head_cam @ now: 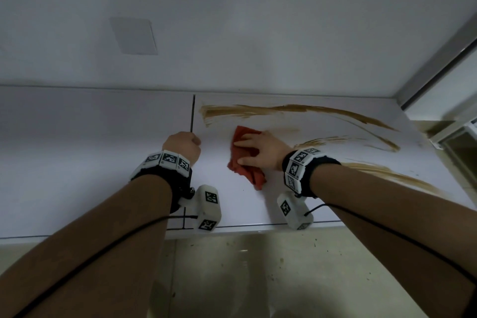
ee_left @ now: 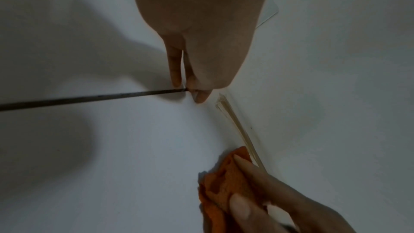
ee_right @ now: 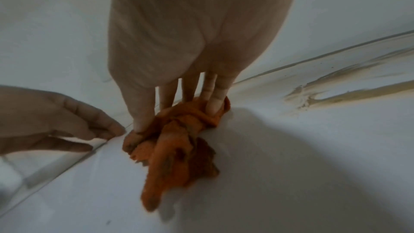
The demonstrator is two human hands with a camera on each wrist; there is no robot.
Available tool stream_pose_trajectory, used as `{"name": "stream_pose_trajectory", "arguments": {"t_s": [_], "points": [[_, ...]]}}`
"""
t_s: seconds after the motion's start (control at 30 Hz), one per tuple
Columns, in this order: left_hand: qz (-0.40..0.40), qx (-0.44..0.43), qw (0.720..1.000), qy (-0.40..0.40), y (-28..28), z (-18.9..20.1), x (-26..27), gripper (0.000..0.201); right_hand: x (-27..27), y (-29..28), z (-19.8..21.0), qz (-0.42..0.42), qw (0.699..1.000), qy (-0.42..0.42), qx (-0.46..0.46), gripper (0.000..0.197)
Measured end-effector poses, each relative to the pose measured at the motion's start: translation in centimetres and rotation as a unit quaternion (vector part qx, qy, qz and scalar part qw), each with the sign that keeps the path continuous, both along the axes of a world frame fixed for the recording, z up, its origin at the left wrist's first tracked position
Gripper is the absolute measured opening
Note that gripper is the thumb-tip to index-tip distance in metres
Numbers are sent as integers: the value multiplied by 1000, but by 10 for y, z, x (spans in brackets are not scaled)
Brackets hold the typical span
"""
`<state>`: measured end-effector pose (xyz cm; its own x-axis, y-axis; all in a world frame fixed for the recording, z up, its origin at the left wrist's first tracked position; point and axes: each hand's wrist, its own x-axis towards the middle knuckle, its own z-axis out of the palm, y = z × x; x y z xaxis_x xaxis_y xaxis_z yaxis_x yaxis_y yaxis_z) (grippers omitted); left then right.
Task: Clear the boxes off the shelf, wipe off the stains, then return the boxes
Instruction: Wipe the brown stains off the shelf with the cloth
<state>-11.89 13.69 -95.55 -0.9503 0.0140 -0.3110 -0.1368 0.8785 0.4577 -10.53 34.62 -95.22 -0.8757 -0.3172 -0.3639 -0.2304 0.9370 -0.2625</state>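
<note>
The white shelf carries long brown stains, one streak along the back and another stain at the right. My right hand lies flat with straight fingers pressing an orange-red cloth onto the shelf, just below the back streak. The right wrist view shows the cloth bunched under my fingers, with stains to the right. My left hand holds nothing and rests on its fingertips at a dark seam. No boxes are in view.
A dark seam divides the shelf into two panels. The back wall carries a pale square plate. A window frame closes the right end. The shelf's front edge drops to a speckled floor.
</note>
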Motion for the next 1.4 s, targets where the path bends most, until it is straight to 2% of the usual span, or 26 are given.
{"name": "stream_pose_trajectory", "arguments": {"t_s": [0.13,0.3,0.47,0.6,0.83,1.03,1.23,1.4], "points": [[-4,-5,1000,-15,1,2,0,40,4,-4,-6,69,995,21,66,58],[9,-23,1000,-8,7,3,0,38,-4,-13,-18,70,993,9,97,53],[-5,-65,998,-5,12,-1,3,36,-23,-23,-25,7,993,-1,121,60],[9,-75,997,2,15,-4,-1,36,-36,-10,-23,-47,989,-11,137,64],[17,-101,994,24,22,-7,-4,30,-39,42,-22,-185,972,-29,143,55],[8,-97,995,9,17,-6,-2,33,-39,44,-19,-220,964,-39,141,58],[18,-86,996,-2,15,-6,-6,35,-26,45,-14,-187,966,-29,174,59],[13,-85,996,-32,15,-1,-5,41,-3,20,-10,-138,981,5,137,58]]}}
